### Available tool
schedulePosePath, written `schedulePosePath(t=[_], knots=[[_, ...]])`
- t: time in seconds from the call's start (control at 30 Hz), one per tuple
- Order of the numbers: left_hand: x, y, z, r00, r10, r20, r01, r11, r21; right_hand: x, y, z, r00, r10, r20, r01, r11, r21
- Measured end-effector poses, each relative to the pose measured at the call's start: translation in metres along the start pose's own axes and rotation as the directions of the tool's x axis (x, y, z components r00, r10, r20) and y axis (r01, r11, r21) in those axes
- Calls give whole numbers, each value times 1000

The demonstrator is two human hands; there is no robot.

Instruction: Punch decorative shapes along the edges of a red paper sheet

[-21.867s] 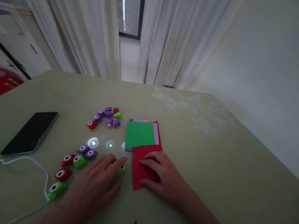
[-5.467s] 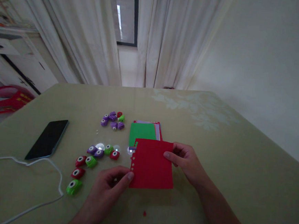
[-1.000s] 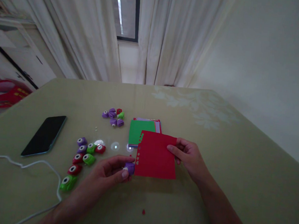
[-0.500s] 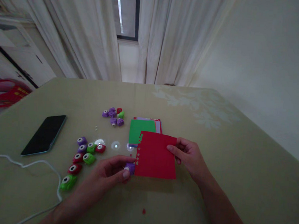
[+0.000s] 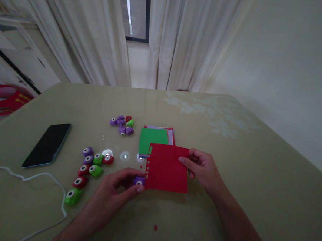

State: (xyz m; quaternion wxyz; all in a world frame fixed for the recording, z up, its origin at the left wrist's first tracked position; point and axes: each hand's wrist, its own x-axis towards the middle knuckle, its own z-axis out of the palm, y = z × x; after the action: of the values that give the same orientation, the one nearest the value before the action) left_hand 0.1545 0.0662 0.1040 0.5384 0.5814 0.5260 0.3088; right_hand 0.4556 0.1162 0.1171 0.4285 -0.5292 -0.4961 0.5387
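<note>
Your left hand (image 5: 116,191) pinches the purple punch (image 5: 138,180) against the red sheet (image 5: 168,168)'s holed edge on the table; your right hand (image 5: 201,170) grips its opposite edge; punching appears under way; keep the edge seated.

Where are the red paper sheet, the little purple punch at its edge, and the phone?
red paper sheet (image 5: 168,169), head view, middle of the sheet.
purple punch (image 5: 138,180), head view, its top between the fingers.
phone (image 5: 47,145), head view, centre of the dark screen.

no readable text, labels or numbers anywhere, phone screen (image 5: 47,145) dark, red sheet (image 5: 167,168) unprinted
</note>
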Motion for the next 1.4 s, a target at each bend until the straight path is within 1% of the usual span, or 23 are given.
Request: schedulePosePath(t=[0.13, 0.3, 0.37, 0.57, 0.8, 0.97, 1.1, 1.23, 1.4], knots=[[-1, 0, 0, 1000, 20, -19, -19, 998, 58, 1, 2, 3, 1000, 22, 4, -22, 1000, -10], [1, 1, -1, 993, 110, -30, -106, 988, 111, 2, 4, 4, 999, 45, -6, -45, 999, -19], [1, 0, -1, 993, 118, -24, -114, 984, 136, 2, 4, 4, 999, 45, -11, -45, 999, -21], [1, -4, 0, 986, 158, -50, -144, 967, 208, 1, 2, 2, 999, 41, -13, -42, 999, -30], [1, -5, 1, 975, 215, -57, -197, 952, 235, 0, 1, 4, 999, 41, -7, -41, 999, -14], [0, 0, 2, 971, 226, -80, -198, 944, 264, 0, 1, 3, 999, 40, -33, -41, 999, -29], [0, 4, 1, 971, 228, -71, -200, 938, 282, 0, 0, 3, 999, 28, -22, -29, 999, -25], [0, 4, 1, 972, 226, -61, -201, 940, 274, -1, -1, 4, 999, 32, -4, -32, 999, -34], [0, 1, 3, 976, 215, -45, -197, 947, 254, -1, 0, 5, 1000, 24, -11, -24, 999, -37]])
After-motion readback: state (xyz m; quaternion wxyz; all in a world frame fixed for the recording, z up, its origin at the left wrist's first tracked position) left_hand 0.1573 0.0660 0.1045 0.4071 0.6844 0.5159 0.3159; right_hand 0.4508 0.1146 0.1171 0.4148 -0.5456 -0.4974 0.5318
